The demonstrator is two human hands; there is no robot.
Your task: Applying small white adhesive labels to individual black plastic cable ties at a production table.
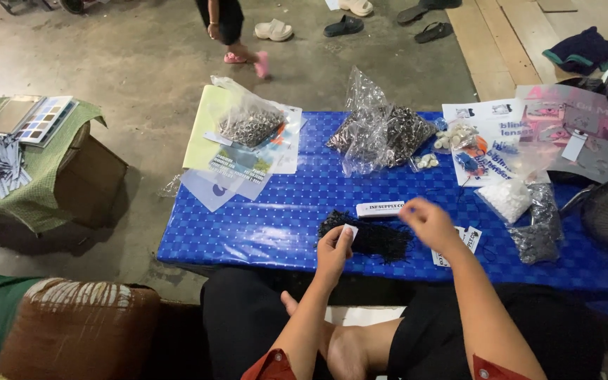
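Black cords (374, 238) (strands indistinct) beneath both hands, left (335, 251), right (428, 222)

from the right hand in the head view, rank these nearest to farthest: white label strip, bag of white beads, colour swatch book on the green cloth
Measured from the right hand:
1. White label strip: just to its left on the blue tablecloth.
2. Bag of white beads: to its right, further back on the table.
3. Colour swatch book: far left, on the green cloth over the box, off the table.

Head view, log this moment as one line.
left hand: pinching white tag | right hand: over black cords | blue table
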